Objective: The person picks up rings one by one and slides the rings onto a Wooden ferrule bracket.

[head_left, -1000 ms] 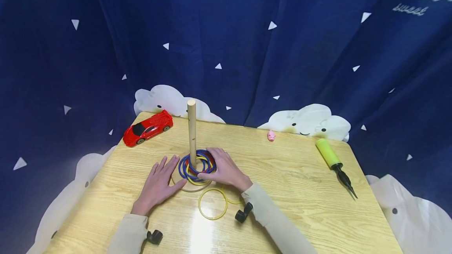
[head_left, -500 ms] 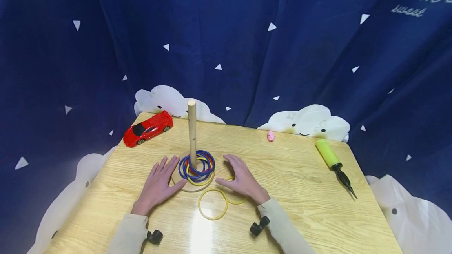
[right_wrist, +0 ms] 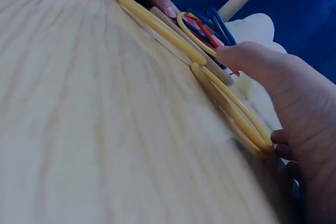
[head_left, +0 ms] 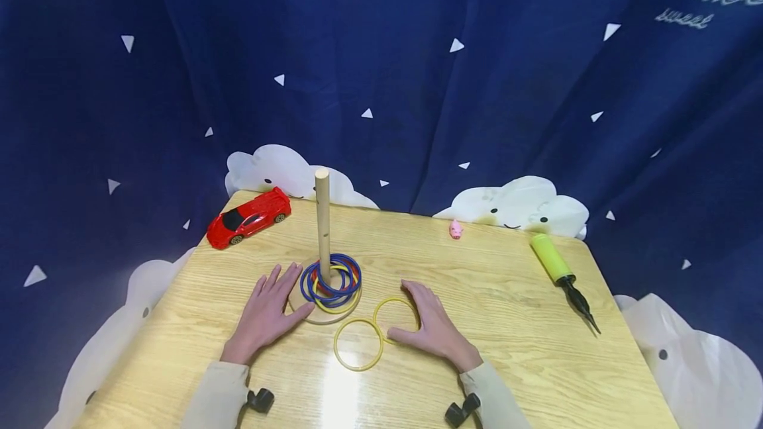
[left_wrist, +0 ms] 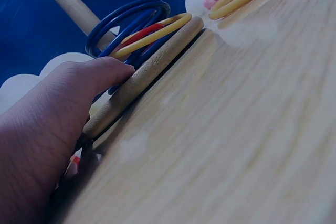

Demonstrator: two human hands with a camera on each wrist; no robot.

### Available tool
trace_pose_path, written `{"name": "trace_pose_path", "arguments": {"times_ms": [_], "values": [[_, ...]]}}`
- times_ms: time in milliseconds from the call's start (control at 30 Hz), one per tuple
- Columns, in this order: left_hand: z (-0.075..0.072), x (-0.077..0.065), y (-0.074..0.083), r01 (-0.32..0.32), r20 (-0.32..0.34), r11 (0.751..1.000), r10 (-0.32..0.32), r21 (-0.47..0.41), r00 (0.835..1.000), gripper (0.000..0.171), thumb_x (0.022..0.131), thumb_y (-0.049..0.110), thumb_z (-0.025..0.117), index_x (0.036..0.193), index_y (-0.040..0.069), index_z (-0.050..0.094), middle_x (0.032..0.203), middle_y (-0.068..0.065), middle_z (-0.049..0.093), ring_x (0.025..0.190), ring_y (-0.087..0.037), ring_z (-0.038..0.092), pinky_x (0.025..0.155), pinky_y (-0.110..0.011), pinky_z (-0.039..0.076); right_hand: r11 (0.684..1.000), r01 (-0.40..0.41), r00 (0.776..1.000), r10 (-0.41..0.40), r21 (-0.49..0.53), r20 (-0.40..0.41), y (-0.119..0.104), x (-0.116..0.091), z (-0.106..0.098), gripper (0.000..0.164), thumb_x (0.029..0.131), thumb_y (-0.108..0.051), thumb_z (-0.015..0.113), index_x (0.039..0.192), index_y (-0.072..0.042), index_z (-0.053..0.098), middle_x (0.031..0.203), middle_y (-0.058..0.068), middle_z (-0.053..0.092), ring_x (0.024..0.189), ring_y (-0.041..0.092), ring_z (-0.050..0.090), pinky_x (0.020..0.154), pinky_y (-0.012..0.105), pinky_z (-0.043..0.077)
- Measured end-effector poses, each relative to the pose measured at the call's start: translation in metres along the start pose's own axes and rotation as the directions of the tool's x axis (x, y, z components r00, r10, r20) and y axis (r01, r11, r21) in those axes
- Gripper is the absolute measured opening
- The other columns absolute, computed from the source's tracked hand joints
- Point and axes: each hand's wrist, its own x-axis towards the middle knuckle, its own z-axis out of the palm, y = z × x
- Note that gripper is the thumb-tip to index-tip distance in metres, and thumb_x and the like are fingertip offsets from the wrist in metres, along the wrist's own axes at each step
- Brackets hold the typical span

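Observation:
A wooden peg stands on a round wooden base. Blue, red and yellow rings lie in a loose pile around its foot. My left hand is at the base's left side, fingers extended; in the left wrist view its thumb touches the base's rim. My right hand is spread over the right side of a yellow ring on the table, gripping nothing. In the right wrist view its fingertips are by that ring's edge. Another yellow ring lies flat just left of it.
On the wooden table, a red toy car sits at the back left. A small pink pig stands near the back edge, and a yellow-green and black hand pump lies at the right. A dark blue curtain hangs behind.
My right hand has left the ring pile at the peg and moved right and nearer to me, to the loose yellow ring. The left hand has stayed at the base.

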Motion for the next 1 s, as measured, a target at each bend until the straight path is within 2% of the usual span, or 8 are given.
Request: {"name": "trace_pose_path", "arguments": {"times_ms": [167, 267, 567, 767, 900, 1000], "values": [[0.001, 0.000, -0.001, -0.005, 0.001, 1.000, 0.005, 0.003, 1.000, 0.092, 0.094, 0.068, 0.061, 0.165, 0.016, 0.033, 0.169, -0.006, 0.034, 0.159, -0.038, 0.020, 0.127, -0.061, 0.012, 0.996, 0.046, 0.999, -0.045, -0.081, 0.022, 0.004, -0.010, 0.000, 0.108, 0.076, -0.076, 0.077, 0.157, -0.011, 0.045, 0.158, 0.003, 0.046, 0.146, 0.026, 0.041, 0.116, 0.058, 0.035], [0.001, 0.000, -0.002, -0.006, 0.001, 1.000, 0.006, 0.007, 1.000, 0.093, 0.094, 0.068, 0.061, 0.166, 0.016, 0.033, 0.169, -0.006, 0.034, 0.159, -0.038, 0.021, 0.127, -0.061, 0.012, 0.991, 0.047, 0.999, -0.045, -0.125, 0.020, 0.005, -0.012, 0.002, 0.105, 0.076, -0.078, 0.076, 0.153, -0.011, 0.050, 0.156, 0.002, 0.046, 0.144, 0.025, 0.042, 0.114, 0.055, 0.039], [0.001, 0.000, -0.002, -0.007, -0.001, 1.000, 0.007, 0.006, 1.000, 0.093, 0.094, 0.069, 0.060, 0.165, 0.016, 0.033, 0.169, -0.006, 0.034, 0.159, -0.038, 0.020, 0.127, -0.061, 0.013, 0.983, 0.036, 0.994, -0.055, -0.178, -0.100, 0.006, -0.008, 0.000, 0.095, 0.067, -0.074, 0.083, 0.133, -0.007, 0.065, 0.136, 0.005, 0.057, 0.128, 0.026, 0.054, 0.104, 0.051, 0.049], [0.000, 0.000, -0.001, -0.005, 0.000, 1.000, 0.005, 0.001, 1.000, 0.093, 0.094, 0.068, 0.061, 0.165, 0.015, 0.034, 0.169, -0.007, 0.035, 0.159, -0.039, 0.020, 0.127, -0.061, 0.012, 0.992, 0.002, 0.993, -0.016, -0.122, -0.120, 0.007, -0.008, -0.002, 0.096, 0.065, -0.065, 0.088, 0.135, -0.003, 0.064, 0.137, 0.007, 0.056, 0.129, 0.025, 0.053, 0.108, 0.046, 0.050], [0.000, 0.000, 0.000, -0.003, 0.001, 1.000, 0.003, 0.000, 1.000, 0.093, 0.094, 0.069, 0.061, 0.165, 0.015, 0.034, 0.169, -0.007, 0.035, 0.159, -0.039, 0.020, 0.127, -0.061, 0.012, 0.998, -0.034, 0.992, 0.028, -0.046, -0.122, 0.009, -0.008, -0.003, 0.096, 0.066, -0.060, 0.090, 0.138, -0.004, 0.061, 0.140, 0.008, 0.054, 0.132, 0.025, 0.051, 0.111, 0.047, 0.049], [0.001, 0.000, 0.000, -0.001, 0.000, 1.000, 0.001, -0.001, 1.000, 0.092, 0.094, 0.069, 0.060, 0.165, 0.016, 0.034, 0.169, -0.006, 0.034, 0.159, -0.039, 0.020, 0.127, -0.062, 0.013, 1.000, -0.030, 0.990, 0.031, 0.007, -0.137, 0.011, -0.008, -0.003, 0.093, 0.066, -0.057, 0.092, 0.136, -0.006, 0.061, 0.139, 0.008, 0.056, 0.132, 0.026, 0.051, 0.110, 0.050, 0.049]]}}
